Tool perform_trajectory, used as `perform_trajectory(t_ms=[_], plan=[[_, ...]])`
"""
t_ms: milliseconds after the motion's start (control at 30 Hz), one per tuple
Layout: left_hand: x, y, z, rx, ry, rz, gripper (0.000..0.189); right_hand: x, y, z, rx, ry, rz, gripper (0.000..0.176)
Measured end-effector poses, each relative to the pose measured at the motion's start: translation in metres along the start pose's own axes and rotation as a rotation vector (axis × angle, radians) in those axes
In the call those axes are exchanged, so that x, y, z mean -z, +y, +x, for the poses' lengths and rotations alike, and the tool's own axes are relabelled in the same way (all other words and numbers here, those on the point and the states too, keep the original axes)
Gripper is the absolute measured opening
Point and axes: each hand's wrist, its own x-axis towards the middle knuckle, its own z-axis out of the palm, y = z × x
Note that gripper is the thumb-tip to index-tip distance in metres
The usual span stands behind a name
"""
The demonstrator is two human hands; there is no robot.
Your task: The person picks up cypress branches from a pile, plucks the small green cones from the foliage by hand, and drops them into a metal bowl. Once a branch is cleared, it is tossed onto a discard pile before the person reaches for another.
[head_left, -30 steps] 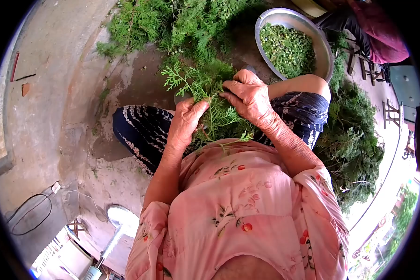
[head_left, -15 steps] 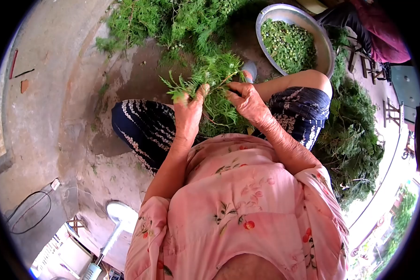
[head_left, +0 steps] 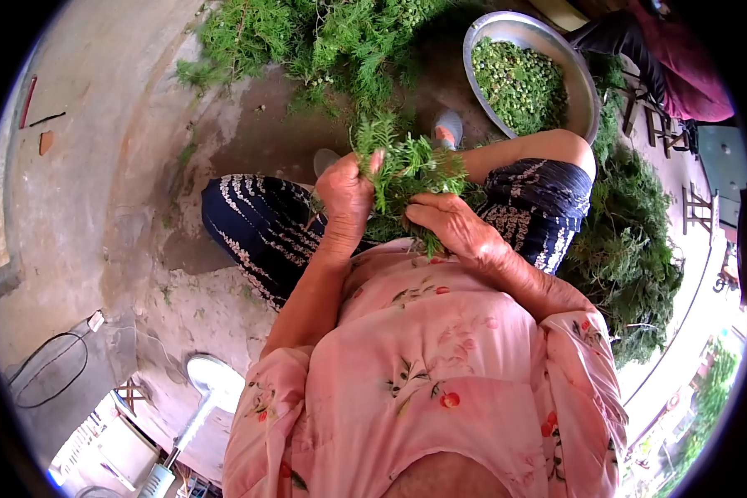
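My left hand (head_left: 346, 197) is closed round the lower left part of a green leafy sprig (head_left: 408, 162), above my lap. Lower and to the right, my right hand (head_left: 454, 224) has its thumb and fingers pressed together at the sprig's right side; what lies between the fingertips is partly hidden. More greenery rests on my lap beneath both hands. A metal basin (head_left: 585, 91) beyond my right knee holds small green pieces and round pale bits.
Leafy branches (head_left: 307, 41) lie on the floor ahead, with a larger heap (head_left: 627, 241) to my right. Another person (head_left: 681, 58) is at the upper right. A white fan (head_left: 212, 378) stands at the lower left, near a black cable loop (head_left: 51, 369).
My left hand has turned, its fist now more upright and a little right. My right hand has moved lower, and the sprig has shifted right between them.
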Motion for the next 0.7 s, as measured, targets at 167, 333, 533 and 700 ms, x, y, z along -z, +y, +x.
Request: perform_trajectory(t_ms=[167, 333, 533, 700], plan=[[0.002, 0.001, 0.013, -0.008, -0.071, 0.034, 0.018, 0.009, -0.006, -0.028, 0.035, -0.029, -0.117, 0.049], [-0.001, 0.009, 0.022, -0.051, -0.151, 0.262, 0.016, 0.015, -0.008, -0.033, -0.005, -0.065, -0.036, 0.041], [-0.009, 0.020, 0.032, -0.096, -0.021, 0.102, 0.034, 0.033, 0.014, -0.047, 0.204, 0.127, -0.175, 0.041], [0.012, -0.021, 0.054, -0.037, 0.075, 0.144, 0.021, 0.086, 0.032, -0.046, -0.038, 0.372, -0.015, 0.030]])
